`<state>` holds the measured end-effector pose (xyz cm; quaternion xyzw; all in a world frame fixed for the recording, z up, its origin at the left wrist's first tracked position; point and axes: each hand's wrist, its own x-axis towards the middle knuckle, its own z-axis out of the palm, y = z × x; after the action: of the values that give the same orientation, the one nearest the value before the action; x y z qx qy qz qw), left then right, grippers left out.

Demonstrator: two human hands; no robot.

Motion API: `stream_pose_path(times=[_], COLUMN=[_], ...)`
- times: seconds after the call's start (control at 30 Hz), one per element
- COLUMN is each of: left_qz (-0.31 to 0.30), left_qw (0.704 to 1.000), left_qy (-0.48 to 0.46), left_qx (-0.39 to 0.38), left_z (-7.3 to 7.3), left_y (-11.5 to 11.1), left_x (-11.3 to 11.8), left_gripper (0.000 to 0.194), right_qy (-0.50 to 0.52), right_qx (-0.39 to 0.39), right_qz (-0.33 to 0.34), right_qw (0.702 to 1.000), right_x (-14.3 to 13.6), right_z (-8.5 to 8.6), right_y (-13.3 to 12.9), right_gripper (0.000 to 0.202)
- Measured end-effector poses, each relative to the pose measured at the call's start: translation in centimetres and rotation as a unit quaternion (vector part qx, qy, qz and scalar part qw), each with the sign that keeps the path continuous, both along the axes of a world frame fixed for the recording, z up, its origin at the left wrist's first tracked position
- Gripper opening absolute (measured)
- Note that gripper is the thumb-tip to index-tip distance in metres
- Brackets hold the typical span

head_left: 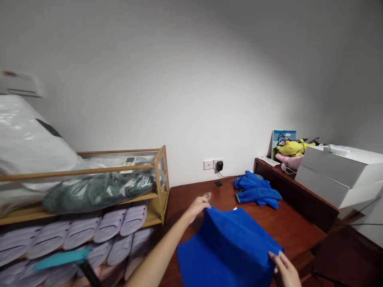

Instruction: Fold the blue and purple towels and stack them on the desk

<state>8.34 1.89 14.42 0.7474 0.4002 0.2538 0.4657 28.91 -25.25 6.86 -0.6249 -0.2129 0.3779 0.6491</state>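
Observation:
A blue cloth (236, 243) is spread between my hands over the reddish-brown desk (191, 195), its lower part running out of the picture. My left hand (198, 208) pinches its upper left corner. At the right edge of the cloth, my right hand (284, 266) grips it between thumb and fingers. The cloth sags in a fold between the two holds. Farther back on the desk lies a crumpled pile of blue cloths (257, 190), one with a green-edged hem.
Left stands a wooden rack (161, 183) with plastic-wrapped bundles and rows of lilac slippers (107, 225). A black plug (220, 165) sits in the wall socket. White boxes (335, 171) and a yellow plush toy (291, 147) occupy the raised ledge at right.

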Motion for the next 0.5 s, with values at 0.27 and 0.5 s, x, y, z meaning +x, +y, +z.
stream_pose_path(times=[0.27, 0.5], left_qz=[0.024, 0.010], left_qw=[0.981, 0.976], left_qy=[-0.194, -0.219], left_qx=[0.002, 0.008], left_z=[10.5, 15.5], left_y=[-5.1, -9.3], left_x=[-11.1, -16.2], left_gripper=[0.038, 0.048], right_qy=[-0.005, -0.038], right_qx=[0.097, 0.135], right_qz=[0.005, 0.012], right_qw=[0.995, 0.990], right_x=[-0.5, -1.7], right_z=[12.5, 19.5], right_y=[3.6, 4.9], right_gripper=[0.060, 0.037])
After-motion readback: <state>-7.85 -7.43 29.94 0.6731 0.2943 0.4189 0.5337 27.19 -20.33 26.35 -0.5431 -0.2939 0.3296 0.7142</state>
